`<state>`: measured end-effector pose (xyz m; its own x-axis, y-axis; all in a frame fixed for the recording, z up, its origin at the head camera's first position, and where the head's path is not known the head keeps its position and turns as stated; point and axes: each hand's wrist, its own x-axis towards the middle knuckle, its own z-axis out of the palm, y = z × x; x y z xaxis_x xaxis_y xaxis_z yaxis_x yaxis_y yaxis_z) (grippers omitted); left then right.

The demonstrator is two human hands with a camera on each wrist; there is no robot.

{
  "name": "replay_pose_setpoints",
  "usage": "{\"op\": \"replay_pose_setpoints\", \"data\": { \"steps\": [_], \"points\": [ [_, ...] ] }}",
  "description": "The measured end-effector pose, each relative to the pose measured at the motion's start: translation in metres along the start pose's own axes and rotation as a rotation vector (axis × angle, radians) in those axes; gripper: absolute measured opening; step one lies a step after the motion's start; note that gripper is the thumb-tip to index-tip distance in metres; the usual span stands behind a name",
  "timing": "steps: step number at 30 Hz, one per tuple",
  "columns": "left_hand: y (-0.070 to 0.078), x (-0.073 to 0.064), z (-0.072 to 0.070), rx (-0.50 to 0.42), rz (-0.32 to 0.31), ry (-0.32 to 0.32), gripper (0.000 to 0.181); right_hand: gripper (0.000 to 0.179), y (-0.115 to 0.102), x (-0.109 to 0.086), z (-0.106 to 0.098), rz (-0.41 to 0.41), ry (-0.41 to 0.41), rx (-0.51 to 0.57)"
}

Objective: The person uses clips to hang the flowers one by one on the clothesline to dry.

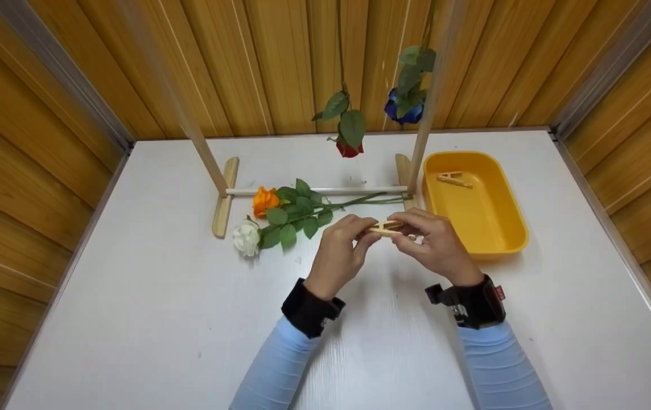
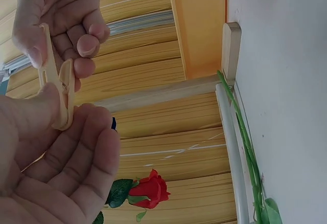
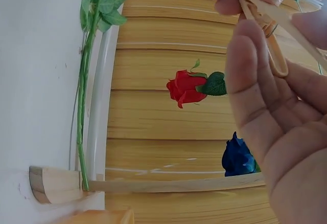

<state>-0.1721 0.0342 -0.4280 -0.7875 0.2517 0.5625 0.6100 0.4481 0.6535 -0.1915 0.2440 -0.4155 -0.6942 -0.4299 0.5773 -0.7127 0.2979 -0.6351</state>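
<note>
A light wooden clothespin point(image 1: 384, 228) is held between both hands above the table. The left hand point(image 1: 338, 253) pinches its narrow, closed end between thumb and fingers. On the other side, the right hand point(image 1: 436, 242) has thumb and fingertips at the spread legs of the clothespin point(image 2: 64, 93). The spring at its middle shows in the right wrist view. Beyond the hands lie an orange rose point(image 1: 266, 201) and a white rose point(image 1: 246, 237), their green stems pointing right. A red rose point(image 3: 186, 88) and a blue rose point(image 3: 239, 156) hang head down behind.
A wooden stand with two posts point(image 1: 206, 154) and a low white rod point(image 1: 371, 189) stands at the back. The orange rose's stem reaches its right foot point(image 1: 403, 165). To the right, a yellow tub point(image 1: 519, 236) contains another clothespin point(image 1: 454, 180). Wood-look walls enclose the table.
</note>
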Motion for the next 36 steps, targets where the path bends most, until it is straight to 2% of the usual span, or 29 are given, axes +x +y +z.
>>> {"op": "replay_pose_setpoints", "data": {
  "steps": [3,7,12,19,26,28,33,36],
  "points": [
    [0.001,0.001,0.001,-0.001,0.009,-0.022,0.024,0.03,-0.001,0.0,0.0,0.027,0.008,-0.009],
    [0.004,0.002,0.003,-0.012,0.009,-0.069,0.02,0.033,-0.003,0.0,-0.001,0.074,0.032,0.036],
    [0.006,0.002,0.007,-0.017,-0.01,-0.12,0.012,0.036,-0.003,0.0,-0.004,0.139,0.006,0.08],
    [0.003,0.001,0.009,0.089,-0.025,-0.191,0.005,0.032,-0.002,0.0,-0.007,0.158,-0.047,0.065],
    [-0.006,0.001,0.004,0.16,-0.039,-0.207,0.01,0.032,-0.002,0.002,-0.01,0.191,-0.054,0.07],
    [-0.012,0.001,0.002,0.206,-0.057,-0.199,0.012,0.032,-0.002,0.002,-0.011,0.217,-0.035,0.079],
    [-0.031,0.006,-0.002,0.392,-0.125,-0.2,0.004,0.036,-0.002,0.001,-0.015,0.262,0.015,0.094],
    [-0.041,0.013,-0.006,0.5,-0.128,-0.21,0.007,0.037,-0.001,-0.001,-0.018,0.279,0.034,0.095]
  ]
}}
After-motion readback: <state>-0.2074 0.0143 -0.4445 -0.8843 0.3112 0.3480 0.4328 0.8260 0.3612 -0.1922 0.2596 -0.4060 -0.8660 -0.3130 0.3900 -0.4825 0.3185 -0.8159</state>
